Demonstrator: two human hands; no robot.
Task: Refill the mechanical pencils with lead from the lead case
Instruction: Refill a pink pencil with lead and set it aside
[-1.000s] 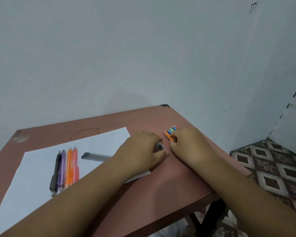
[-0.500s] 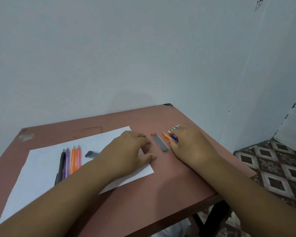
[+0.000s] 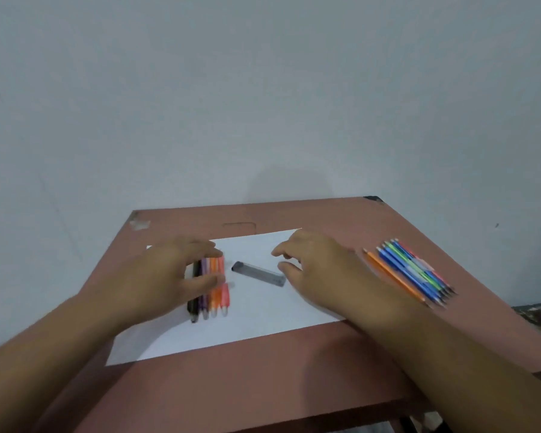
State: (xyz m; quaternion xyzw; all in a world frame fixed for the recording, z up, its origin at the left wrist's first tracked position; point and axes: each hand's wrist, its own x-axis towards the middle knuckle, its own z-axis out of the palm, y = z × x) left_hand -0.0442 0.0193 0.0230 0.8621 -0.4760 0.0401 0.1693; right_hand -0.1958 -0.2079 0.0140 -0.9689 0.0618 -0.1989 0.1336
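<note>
Pale grey wall fills most of what stands behind a reddish-brown wooden bench (image 3: 294, 379), pushed up against it, with a white sheet of paper (image 3: 263, 320) laid across the middle as a working mat. Take that sheet as the landmark: near its centre lies the slim grey translucent lead case with a dark cap (image 3: 258, 273), flat and slanted, touching neither hand. On the sheet's left part sits a tidy row of four plastic mechanical pencils, black, purple, orange and pink (image 3: 211, 298), side by side with their tips toward the person. Off the sheet to its right, on bare wood, a second bunch of thin pencils in orange, blue, green and red (image 3: 413, 276) lies fanned on a diagonal, probably kept apart so the two lots do not get mixed. The person's left hand (image 3: 169, 276) arches over the row of four, fingers beyond it and thumb on the near side; its grip looks loosely curved around the pencils, but the blur will not let me say whether it pinches one or merely touches them. The right hand (image 3: 322, 270) hovers just right of the lead case, fingers and thumb spread apart and holding nothing, its thumb close to the case's near end. To my eye one hand is choosing a pencil while the other readies for the case; no refilling is under way.
</note>
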